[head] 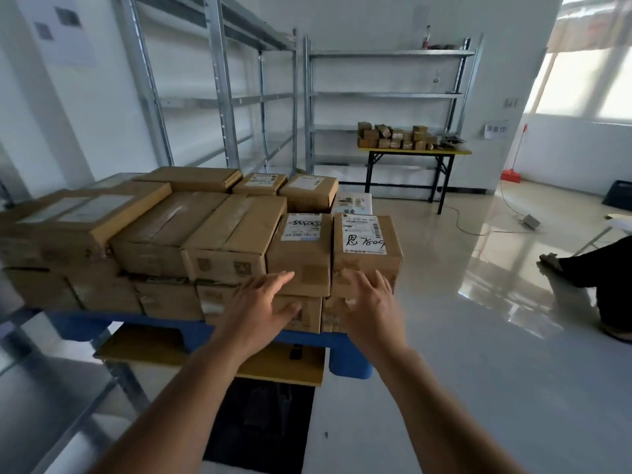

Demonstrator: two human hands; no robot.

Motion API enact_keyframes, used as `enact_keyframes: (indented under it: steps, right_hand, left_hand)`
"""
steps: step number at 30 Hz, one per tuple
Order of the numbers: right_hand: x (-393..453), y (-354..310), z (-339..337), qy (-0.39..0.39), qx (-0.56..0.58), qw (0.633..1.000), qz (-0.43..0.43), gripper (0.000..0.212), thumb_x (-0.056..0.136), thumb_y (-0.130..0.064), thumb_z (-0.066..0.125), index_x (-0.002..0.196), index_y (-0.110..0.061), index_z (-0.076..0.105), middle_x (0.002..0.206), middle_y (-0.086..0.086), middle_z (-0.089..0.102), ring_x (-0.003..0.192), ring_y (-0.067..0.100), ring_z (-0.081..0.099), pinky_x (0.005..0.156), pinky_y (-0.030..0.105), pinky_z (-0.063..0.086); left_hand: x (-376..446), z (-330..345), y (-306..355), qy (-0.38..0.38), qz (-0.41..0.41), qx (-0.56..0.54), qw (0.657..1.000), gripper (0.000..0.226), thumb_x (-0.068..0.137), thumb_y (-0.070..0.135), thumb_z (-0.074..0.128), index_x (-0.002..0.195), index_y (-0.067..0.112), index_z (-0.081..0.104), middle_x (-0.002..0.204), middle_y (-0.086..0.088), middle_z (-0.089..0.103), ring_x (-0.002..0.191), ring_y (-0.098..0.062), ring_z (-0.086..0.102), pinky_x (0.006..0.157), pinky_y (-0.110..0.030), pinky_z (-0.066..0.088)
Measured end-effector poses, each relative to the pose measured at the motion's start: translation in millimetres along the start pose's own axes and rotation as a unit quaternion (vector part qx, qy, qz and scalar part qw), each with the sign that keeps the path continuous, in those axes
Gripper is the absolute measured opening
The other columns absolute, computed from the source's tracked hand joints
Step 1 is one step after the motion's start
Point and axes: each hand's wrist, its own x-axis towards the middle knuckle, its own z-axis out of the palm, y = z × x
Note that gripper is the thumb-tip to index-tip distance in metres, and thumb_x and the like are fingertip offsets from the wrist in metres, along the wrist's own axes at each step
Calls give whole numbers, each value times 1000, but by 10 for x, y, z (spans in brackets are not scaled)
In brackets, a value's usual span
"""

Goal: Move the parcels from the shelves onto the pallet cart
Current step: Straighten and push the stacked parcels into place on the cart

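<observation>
Brown cardboard parcels (191,230) lie stacked in two layers on a blue plastic pallet cart (178,328), most of them with their long axes running away from the viewer toward the grey metal shelving (222,97) behind. At the stack's near right corner two smaller boxes sit side by side and touching on the upper layer: a brown box with a white label and black scrawl (302,251), and to its right a brown box whose white label reads "7809" in black marker (367,248). Both stand with labels facing up and their short front faces toward the person.

Both bare forearms reach forward from below. The left hand (263,307) is open, fingers spread and nearly straight, fingertips at the lower front edge of the scrawl-labelled box, the thumb over the lower-layer box beneath it. The right hand (366,301) is also open, fingers fanned and lightly bent, fingertips against the lower front face of the "7809" box. Neither hand grips anything; whether the fingers press the cardboard or merely come close cannot be told.

Right of the right hand the stack ends at the "7809" box's side, with glossy pale floor (478,336) beyond. Farther right, a seated person's dark-trousered legs (595,268) enter the frame. Beyond the hands, well behind the cart, a black-legged folding table (415,152) carries small brown boxes.
</observation>
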Motion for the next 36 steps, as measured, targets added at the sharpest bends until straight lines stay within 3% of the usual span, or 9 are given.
enact_keyframes:
  steps: [4, 7, 11, 17, 24, 31, 34, 36]
  right_hand:
    - [-98, -219, 285, -46, -9, 999, -28, 40, 88, -35, 52, 127, -24, 52, 119, -1, 52, 113, 17, 44, 76, 29, 43]
    - [-134, -385, 462, -64, -12, 997, -43, 37, 88, -38, 52, 124, -26, 53, 118, -2, 52, 112, 17, 45, 72, 26, 37]
    - [-161, -563, 630, -79, -7, 996, -48, 35, 87, -39, 54, 118, -24, 56, 115, 0, 53, 110, 20, 48, 73, 30, 43]
    - [-77, -733, 716, -44, -29, 998, -40, 36, 87, -39, 56, 119, -23, 58, 113, 1, 54, 109, 21, 47, 71, 29, 38]
    - [312, -869, 738, -49, -100, 993, -43, 49, 91, -46, 50, 136, -29, 45, 137, 2, 44, 125, 24, 33, 98, 39, 36]
    - [724, -828, 883, -92, -180, 978, -41, 59, 89, -51, 51, 142, -33, 34, 146, 3, 35, 133, 25, 28, 108, 39, 26]
    - [798, -792, 952, -92, -193, 976, -47, 55, 91, -49, 50, 142, -32, 37, 143, 1, 41, 133, 23, 31, 109, 38, 23]
    - [811, -778, 975, -81, -196, 976, -50, 52, 92, -45, 51, 140, -31, 41, 140, 0, 44, 130, 23, 32, 109, 37, 23]
  left_hand:
    - [-300, -80, -218, 23, -57, 1, 998, 57, 89, 47, 53, 141, 32, 36, 142, 4, 42, 131, -14, 36, 105, -31, 33]
    - [-446, -143, -376, 34, -68, 5, 997, 56, 89, 46, 53, 140, 28, 38, 139, 2, 47, 129, -14, 40, 105, -36, 36]
    - [-521, -214, -549, 47, -68, 7, 997, 56, 88, 46, 54, 139, 28, 39, 137, 3, 49, 127, -14, 41, 104, -37, 37]
    - [-373, -305, -782, 53, -41, 25, 997, 59, 88, 42, 57, 141, 29, 35, 136, -1, 49, 125, -18, 41, 103, -36, 33]
    - [164, -467, -1022, 89, 23, 62, 994, 65, 86, 42, 60, 144, 25, 32, 146, -3, 39, 135, -22, 27, 108, -38, 21]
    - [664, -686, -1533, 13, -17, 150, 988, 75, 87, 48, 55, 148, 29, 15, 156, -2, 17, 143, -23, 12, 114, -43, 11]
    - [760, -753, -1706, -30, -48, 136, 989, 68, 89, 44, 53, 147, 32, 20, 154, 1, 22, 140, -24, 22, 111, -45, 22]
    - [779, -758, -1753, -20, -40, 133, 990, 60, 91, 42, 52, 145, 32, 27, 151, 2, 30, 134, -24, 32, 103, -44, 32]
